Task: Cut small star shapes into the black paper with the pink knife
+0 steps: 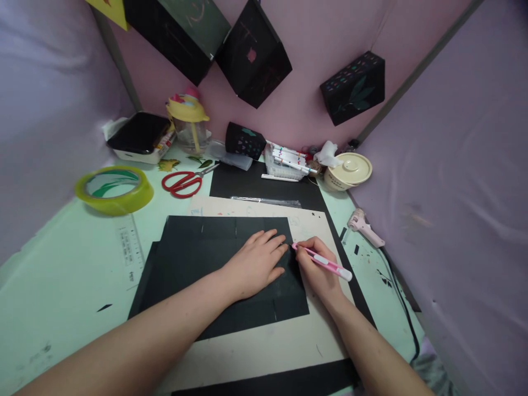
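Observation:
My left hand point(258, 264) lies flat, fingers spread, on a sheet of black card point(206, 253) with a few short pale lines near its edges. In my right hand point(324, 269) is a slim pink and white craft knife point(325, 262), gripped like a pen. Its dark tip is at the card's right edge, just beside my left fingertips. Whether the tip touches the card I cannot tell. Under the black card is a pale board point(247, 357) with faint marks, which rests on a larger black sheet point(268, 379).
Yellow-green tape point(142, 197), a clear ruler point(129, 247) and red scissors point(181, 184) lie at left. A drinking bottle point(192, 132), a basket of markers point(286, 165) and a lidded bowl point(348, 170) stand behind. A corded glue gun point(365, 226) lies right. Black boxes point(256, 55) hang above.

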A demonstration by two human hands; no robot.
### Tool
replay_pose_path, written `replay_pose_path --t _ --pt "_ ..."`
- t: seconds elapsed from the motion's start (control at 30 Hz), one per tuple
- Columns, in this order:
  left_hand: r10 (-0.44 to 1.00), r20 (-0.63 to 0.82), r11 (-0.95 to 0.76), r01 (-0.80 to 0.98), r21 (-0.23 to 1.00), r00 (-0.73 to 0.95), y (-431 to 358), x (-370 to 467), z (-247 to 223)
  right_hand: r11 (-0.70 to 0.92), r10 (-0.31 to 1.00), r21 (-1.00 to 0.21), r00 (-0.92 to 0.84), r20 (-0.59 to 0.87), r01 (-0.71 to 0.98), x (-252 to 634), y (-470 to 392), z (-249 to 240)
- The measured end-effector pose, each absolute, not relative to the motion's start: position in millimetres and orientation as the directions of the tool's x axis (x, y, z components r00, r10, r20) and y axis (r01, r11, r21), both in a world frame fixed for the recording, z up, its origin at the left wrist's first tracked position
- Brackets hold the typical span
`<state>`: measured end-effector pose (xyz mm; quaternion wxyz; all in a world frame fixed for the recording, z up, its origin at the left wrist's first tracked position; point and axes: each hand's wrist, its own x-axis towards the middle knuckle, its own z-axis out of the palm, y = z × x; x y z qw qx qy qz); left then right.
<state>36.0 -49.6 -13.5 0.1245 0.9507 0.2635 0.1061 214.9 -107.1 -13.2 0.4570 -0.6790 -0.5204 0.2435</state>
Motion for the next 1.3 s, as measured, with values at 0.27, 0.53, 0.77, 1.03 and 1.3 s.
replay_pose_path --t 0.27,0.53,0.77,1.03,1.3 --pt "0.529 0.135 -0.827 0.473 0.303 0.838 -50.0 35.8 -12.7 -0.008 0.910 -0.818 0.343 0.232 0.575 213.6 -110.9 -9.8" --pt "0.525 0.142 -0.831 0.470 0.297 0.839 -49.8 36.7 -13.3 -0.001 0.936 -0.838 0.295 0.191 0.545 219.7 -108.9 -9.1" --pt "0.529 0.146 -0.828 0.471 0.304 0.836 -49.4 36.6 -15.3 0.011 0.940 -0.846 0.283 0.190 0.533 221.3 -108.0 -12.5" --pt "0.527 0.146 -0.830 0.469 0.302 0.837 -49.6 36.4 -16.1 0.056 0.953 -0.812 0.212 0.218 0.582 223.2 -109.1 -12.6" --pt "0.532 0.137 -0.822 0.471 0.322 0.835 -49.7 36.2 -14.7 0.255 0.965 -0.724 -0.118 0.235 0.642 241.4 -110.7 -9.9"
